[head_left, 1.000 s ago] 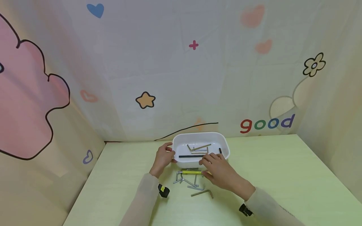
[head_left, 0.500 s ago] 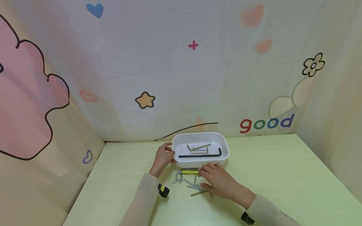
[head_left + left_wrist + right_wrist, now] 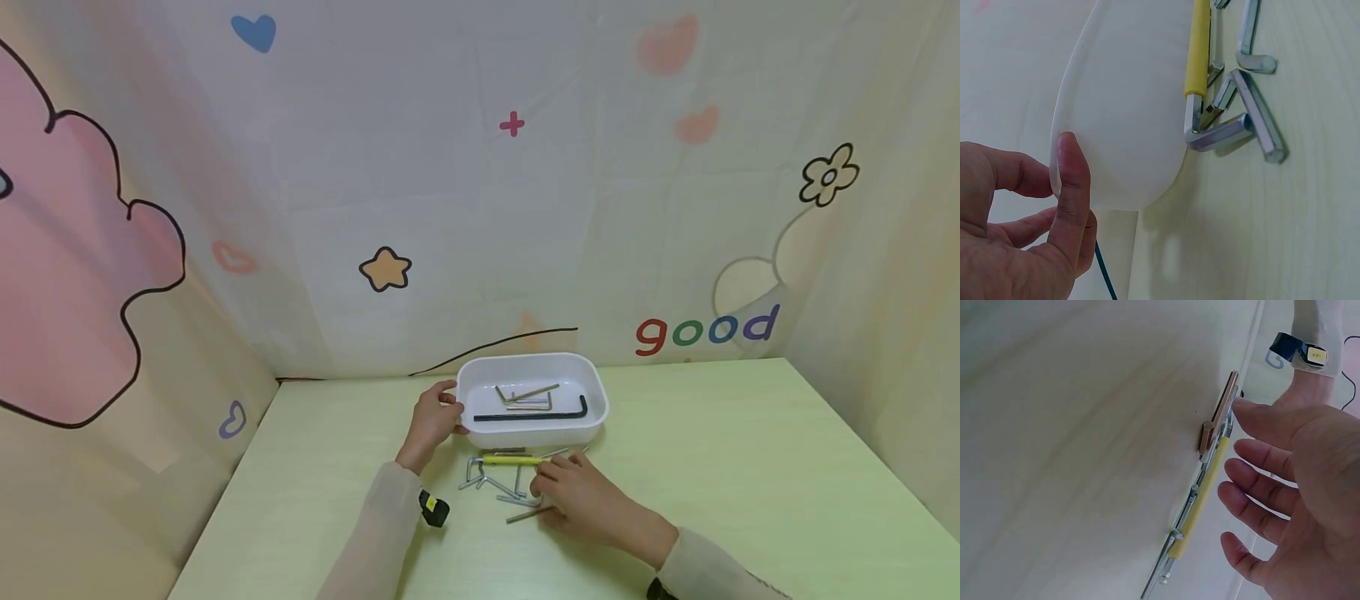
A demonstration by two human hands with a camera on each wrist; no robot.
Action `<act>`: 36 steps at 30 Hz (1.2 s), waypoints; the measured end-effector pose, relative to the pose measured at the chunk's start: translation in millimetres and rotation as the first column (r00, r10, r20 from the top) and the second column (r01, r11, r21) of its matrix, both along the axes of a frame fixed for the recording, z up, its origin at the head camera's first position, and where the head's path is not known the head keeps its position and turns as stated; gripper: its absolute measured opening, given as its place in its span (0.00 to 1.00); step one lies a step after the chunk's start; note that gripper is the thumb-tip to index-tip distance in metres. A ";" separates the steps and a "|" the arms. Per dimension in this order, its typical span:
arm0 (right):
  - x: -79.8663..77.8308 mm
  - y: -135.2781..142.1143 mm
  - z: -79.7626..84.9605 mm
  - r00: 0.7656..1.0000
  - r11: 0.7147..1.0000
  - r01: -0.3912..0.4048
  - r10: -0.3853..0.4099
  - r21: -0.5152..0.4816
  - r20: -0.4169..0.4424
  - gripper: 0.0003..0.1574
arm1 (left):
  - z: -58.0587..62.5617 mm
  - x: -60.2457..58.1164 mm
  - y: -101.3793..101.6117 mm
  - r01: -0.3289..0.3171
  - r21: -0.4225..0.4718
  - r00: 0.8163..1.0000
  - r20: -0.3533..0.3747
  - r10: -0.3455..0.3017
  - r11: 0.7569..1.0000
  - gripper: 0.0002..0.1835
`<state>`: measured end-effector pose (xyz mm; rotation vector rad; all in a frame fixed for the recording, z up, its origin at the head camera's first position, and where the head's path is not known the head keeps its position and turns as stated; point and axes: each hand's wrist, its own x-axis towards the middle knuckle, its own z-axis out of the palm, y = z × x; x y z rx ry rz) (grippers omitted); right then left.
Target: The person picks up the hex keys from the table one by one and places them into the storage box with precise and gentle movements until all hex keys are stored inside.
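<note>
In the head view my left hand (image 3: 432, 423) pinches the left end of a white plastic tray (image 3: 536, 436); the left wrist view shows thumb and fingers (image 3: 1071, 187) at its rim. Inside the tray lie a long black hex key (image 3: 525, 417) and several smaller brass and silver ones. My right hand (image 3: 592, 502) hovers with loosely bent fingers over loose hex keys in front of the tray, holding nothing. Below it is a bronze hex key (image 3: 528, 515), partly hidden by the hand. A hex key with a yellow sleeve (image 3: 512, 460) lies beside several silver hex keys (image 3: 517, 500).
The pale green tabletop (image 3: 720, 467) stretches to both sides. A printed cloth (image 3: 450, 208) with hearts, a star and lettering hangs right behind the tray. Each wrist wears a small black camera (image 3: 434, 507).
My right hand has drawn back from over the tray's front rim to the loose hex keys nearer me, uncovering the black hex key. The left hand stays at the tray.
</note>
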<state>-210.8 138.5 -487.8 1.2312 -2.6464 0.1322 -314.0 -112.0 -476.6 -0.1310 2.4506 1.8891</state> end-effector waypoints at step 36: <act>-4.9 -2.2 -7.3 0.996 0.996 -0.071 0.068 0.055 0.056 0.06 | -2.8 -0.4 0.7 -0.002 -0.009 1.000 -0.002 0.002 1.000 0.28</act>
